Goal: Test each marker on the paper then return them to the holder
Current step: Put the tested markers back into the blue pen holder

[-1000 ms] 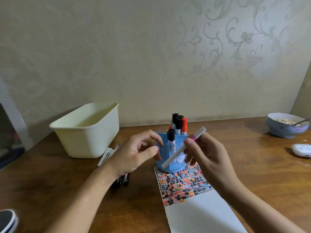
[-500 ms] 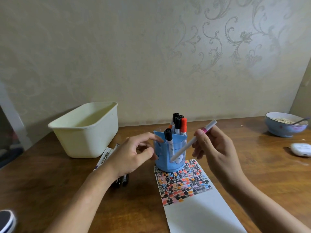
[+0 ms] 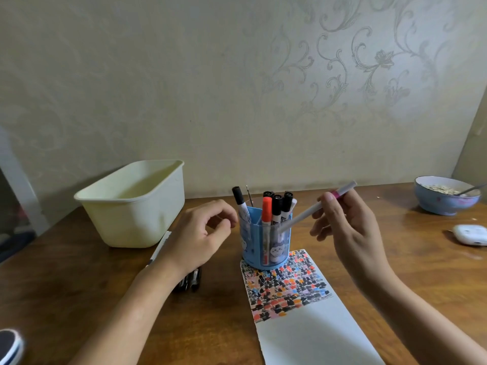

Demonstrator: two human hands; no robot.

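Note:
A blue holder (image 3: 253,248) stands at the top edge of the white paper (image 3: 311,335), which carries a band of colour marks. Several markers with black and red caps stand in the holder. My right hand (image 3: 345,227) pinches a thin white marker with a pink band (image 3: 311,210), tilted, its lower end in front of the holder's right rim. My left hand (image 3: 200,233) hovers just left of the holder, fingers loosely curled, holding nothing. More markers (image 3: 189,280) lie on the table under my left wrist.
A cream plastic tub (image 3: 137,204) stands at the back left. A blue bowl with a spoon (image 3: 445,196) and a white case (image 3: 469,234) sit at the far right. A dark round object (image 3: 9,346) shows at the bottom left corner.
My right hand has lifted the white marker up and to the right. My left hand has drawn back from the holder. The holder now shows a different side, with the markers regrouped.

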